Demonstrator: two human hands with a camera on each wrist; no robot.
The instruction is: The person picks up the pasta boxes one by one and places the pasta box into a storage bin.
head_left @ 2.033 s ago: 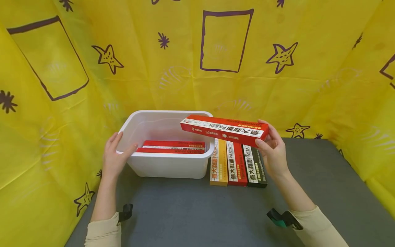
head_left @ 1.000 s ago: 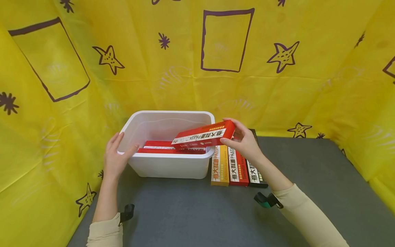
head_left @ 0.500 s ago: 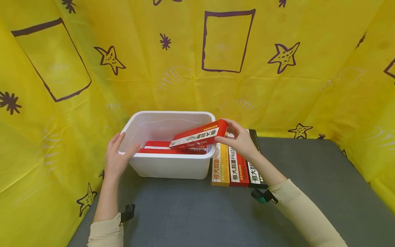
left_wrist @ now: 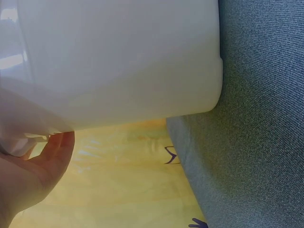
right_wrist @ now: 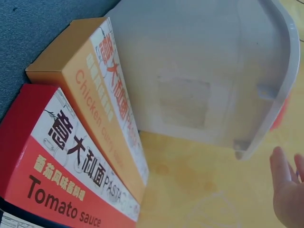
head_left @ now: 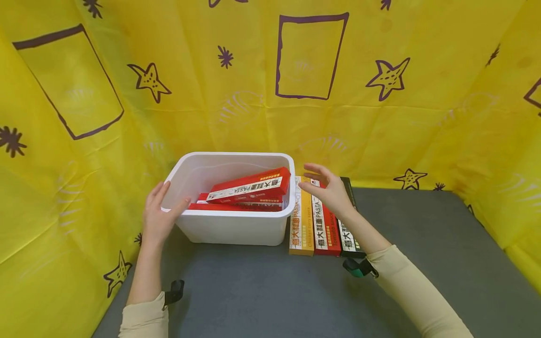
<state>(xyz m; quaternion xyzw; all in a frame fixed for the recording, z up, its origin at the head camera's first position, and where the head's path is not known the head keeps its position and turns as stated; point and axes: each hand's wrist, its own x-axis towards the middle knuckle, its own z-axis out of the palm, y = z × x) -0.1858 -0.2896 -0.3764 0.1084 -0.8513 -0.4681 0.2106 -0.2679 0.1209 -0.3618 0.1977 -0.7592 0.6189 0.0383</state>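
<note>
My left hand (head_left: pixel 158 213) grips the left rim of a white plastic bin (head_left: pixel 230 230), thumb over the inside edge; the left wrist view shows the fingers (left_wrist: pixel 59 149) at that rim. Inside the bin, a red pasta box (head_left: pixel 249 185) leans tilted, its right end raised toward the right wall. Beneath it lie more red pasta boxes (head_left: pixel 211 206), partly covered. Just outside the right rim, my right hand (head_left: pixel 329 195) hovers with fingers apart and nothing between them. It is above the boxes on the table.
Right of the bin, a yellow pasta box (head_left: pixel 301 230), a red pasta box (head_left: pixel 327 234) and a black pasta box (head_left: pixel 351 241) lie side by side on the grey table (head_left: pixel 253 291). A yellow patterned cloth (head_left: pixel 236 126) hangs behind and at both sides.
The red pasta box came from over the right-hand boxes into the bin. My right hand moved left with it, then let it go. My left hand stayed on the rim.
</note>
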